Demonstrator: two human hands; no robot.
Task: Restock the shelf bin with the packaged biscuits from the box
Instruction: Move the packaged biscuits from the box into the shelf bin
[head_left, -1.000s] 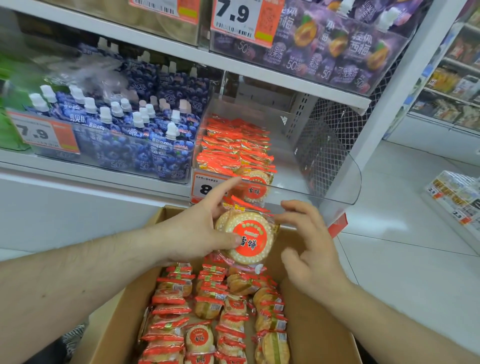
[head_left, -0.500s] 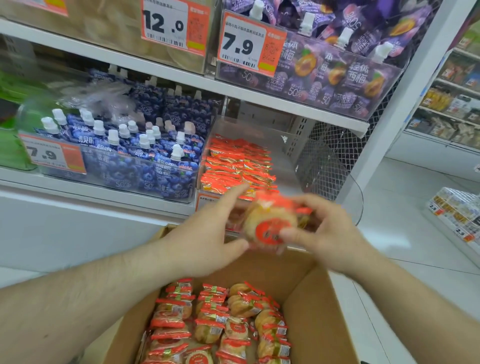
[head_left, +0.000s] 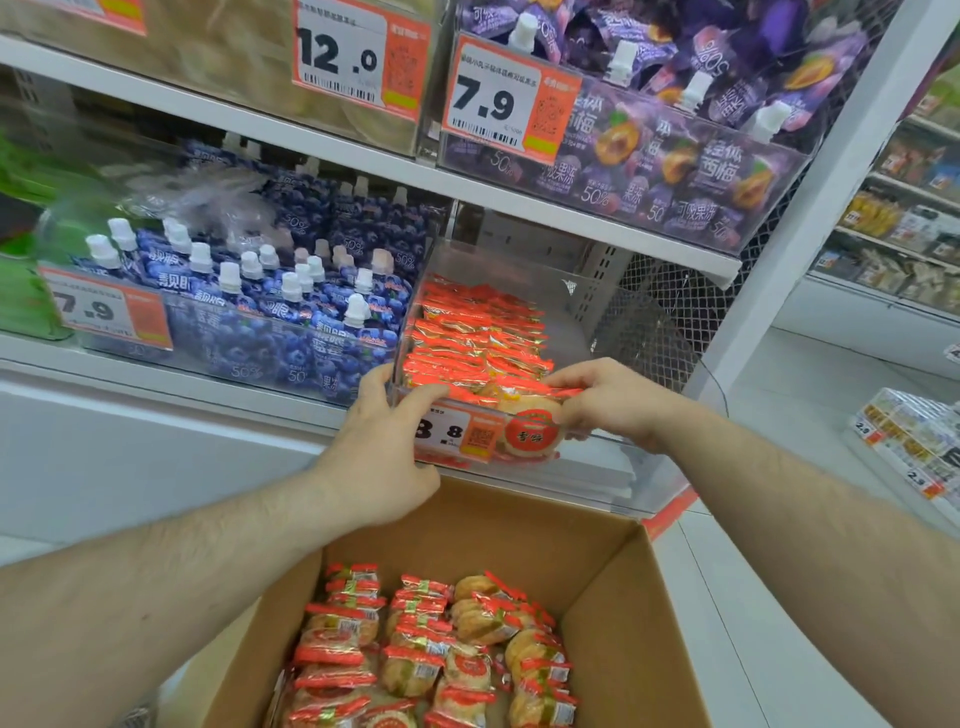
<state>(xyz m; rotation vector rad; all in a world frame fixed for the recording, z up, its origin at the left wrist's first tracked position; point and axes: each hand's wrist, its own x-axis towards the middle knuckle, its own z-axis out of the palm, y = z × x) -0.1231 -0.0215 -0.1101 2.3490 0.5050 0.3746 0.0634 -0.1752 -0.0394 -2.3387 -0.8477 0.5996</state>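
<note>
Biscuit packet (head_left: 530, 434) at the shelf bin's (head_left: 597, 312) front wall, pinched at its right end by the right hand (head_left: 613, 402); left hand (head_left: 379, 447) grips the bin's front-left corner. Box (head_left: 613, 613) below both hands.

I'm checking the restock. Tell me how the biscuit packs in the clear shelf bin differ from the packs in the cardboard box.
The packs in the shelf bin are stacked in tidy rows; the packs in the cardboard box lie in looser rows.

The bin packs sit behind a clear front wall bearing a price tag; the box packs lie open from above.

The right hand holds a pack at the bin's front; no hand touches the box packs.

Both hold round biscuits in orange-red wrappers.
</note>
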